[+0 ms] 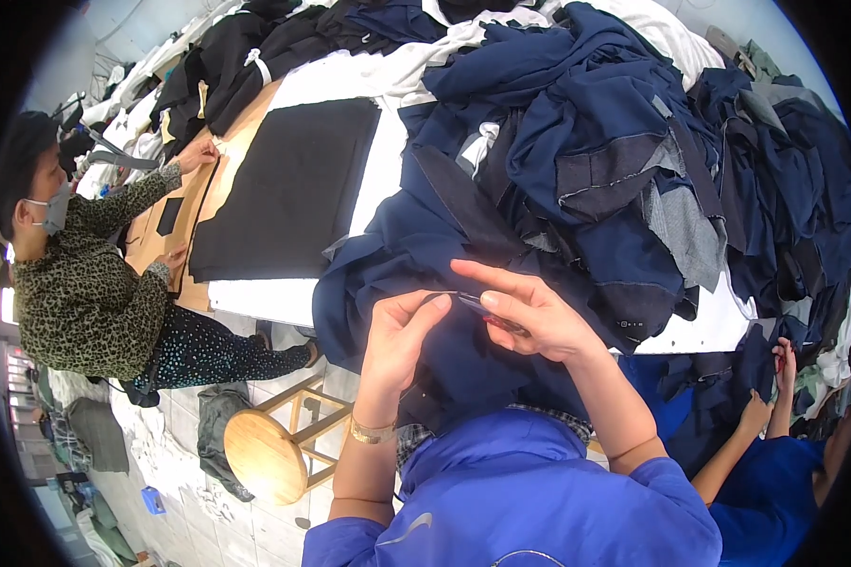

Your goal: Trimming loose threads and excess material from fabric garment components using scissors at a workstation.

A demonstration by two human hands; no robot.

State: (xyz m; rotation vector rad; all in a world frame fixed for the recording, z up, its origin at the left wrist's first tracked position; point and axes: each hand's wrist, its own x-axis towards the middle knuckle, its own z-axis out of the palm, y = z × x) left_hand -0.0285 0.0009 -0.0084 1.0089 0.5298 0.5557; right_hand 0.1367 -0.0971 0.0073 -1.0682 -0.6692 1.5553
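Note:
Close together over a navy garment (397, 255), both of my hands meet near the table's front edge. In my right hand (548, 317) is a small pair of thread snips (506, 325) with a dark, reddish handle; the index finger is stretched out. The blades point toward my left hand (402, 331). Thumb and forefinger of that left hand are pinched together at the snips' tip, on something too small to make out. The navy cloth hangs from the table down toward my lap.
Navy garments (577, 104) are heaped ahead and right. Folded black cloth (284, 189) lies left on the white table (255, 298). At left stands a masked person (85, 274); another person's hands (761, 406) handle dark cloth at lower right. A wooden stool (265, 456) stands lower left.

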